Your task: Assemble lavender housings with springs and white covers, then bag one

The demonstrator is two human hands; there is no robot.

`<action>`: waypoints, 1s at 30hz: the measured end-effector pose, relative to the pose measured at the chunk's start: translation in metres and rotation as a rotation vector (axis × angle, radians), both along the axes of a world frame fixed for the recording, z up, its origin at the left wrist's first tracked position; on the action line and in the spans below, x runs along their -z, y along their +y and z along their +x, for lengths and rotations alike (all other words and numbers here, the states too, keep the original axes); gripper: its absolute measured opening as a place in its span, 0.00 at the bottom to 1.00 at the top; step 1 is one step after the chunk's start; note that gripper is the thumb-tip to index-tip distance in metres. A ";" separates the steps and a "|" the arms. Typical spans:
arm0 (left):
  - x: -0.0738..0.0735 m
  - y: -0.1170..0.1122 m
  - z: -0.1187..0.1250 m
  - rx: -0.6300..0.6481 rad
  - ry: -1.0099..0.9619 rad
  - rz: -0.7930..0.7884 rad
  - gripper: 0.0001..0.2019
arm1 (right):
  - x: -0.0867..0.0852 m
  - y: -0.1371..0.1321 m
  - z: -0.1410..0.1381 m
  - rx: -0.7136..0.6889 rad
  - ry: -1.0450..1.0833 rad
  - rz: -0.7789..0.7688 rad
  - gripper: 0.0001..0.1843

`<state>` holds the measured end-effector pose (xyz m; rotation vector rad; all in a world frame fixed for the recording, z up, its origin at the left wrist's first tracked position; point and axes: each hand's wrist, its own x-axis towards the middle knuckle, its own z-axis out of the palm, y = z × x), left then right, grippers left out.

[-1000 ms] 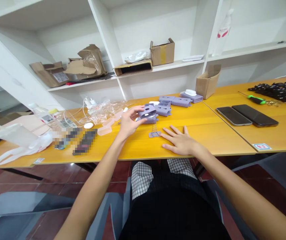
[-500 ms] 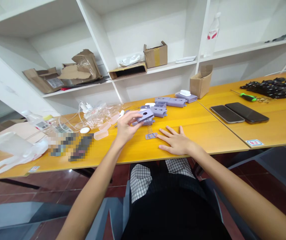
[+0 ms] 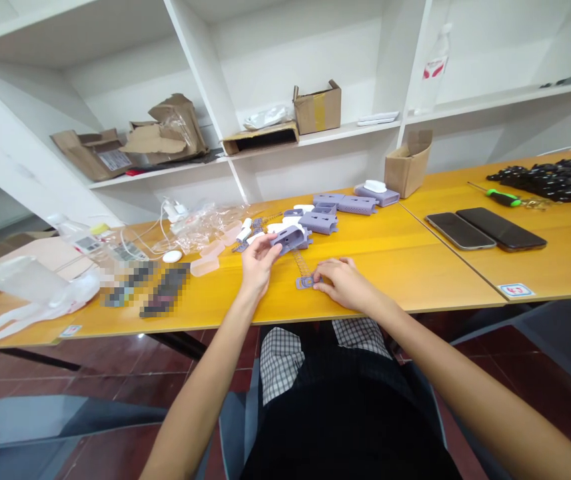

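Between the thumb and fingers of my left hand [image 3: 259,265] is a hollow purple plastic housing [image 3: 289,240], tilted so that its open inside shows. My right hand [image 3: 342,283] has its fingers curled in at the right end of a small flat purple plate [image 3: 305,283], which lies on the table with an oval outline on it. The fingertips cover that end. A thin lattice strip [image 3: 302,262] runs from behind the plate toward the housing. Just beyond my left hand lie more purple housings [image 3: 321,223] and small white parts.
Clear plastic wrap [image 3: 205,227], pinkish translucent trays [image 3: 205,265] and a white round piece [image 3: 172,256] lie to the left. Two phones [image 3: 501,228], a green-handled screwdriver [image 3: 503,198] and a black pile of parts [image 3: 540,181] are on the right. A cardboard box [image 3: 408,165] stands behind.
My right hand has gone from lying flat with spread fingers to curled fingers at the flat plate. My left hand has turned the housing so its hollow side shows. The view shifted slightly.
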<state>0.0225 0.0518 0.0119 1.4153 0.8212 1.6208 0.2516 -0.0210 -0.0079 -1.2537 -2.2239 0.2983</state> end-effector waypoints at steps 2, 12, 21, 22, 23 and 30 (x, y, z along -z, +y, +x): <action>0.002 -0.003 -0.004 -0.033 0.022 -0.008 0.19 | 0.001 0.000 -0.001 -0.020 0.012 0.023 0.02; 0.002 -0.014 -0.019 -0.046 0.099 -0.061 0.16 | -0.001 -0.003 0.002 -0.208 0.347 -0.190 0.11; -0.006 -0.010 -0.023 -0.003 -0.165 -0.190 0.19 | 0.001 0.001 0.005 -0.300 0.513 -0.460 0.20; -0.006 -0.011 -0.022 -0.009 -0.155 -0.190 0.19 | 0.000 0.001 0.006 -0.313 0.511 -0.473 0.20; -0.006 -0.011 -0.022 -0.015 -0.141 -0.190 0.18 | -0.001 0.001 0.007 -0.325 0.508 -0.484 0.21; -0.006 -0.015 -0.019 -0.016 -0.093 -0.179 0.17 | -0.005 0.000 0.009 -0.326 0.461 -0.491 0.19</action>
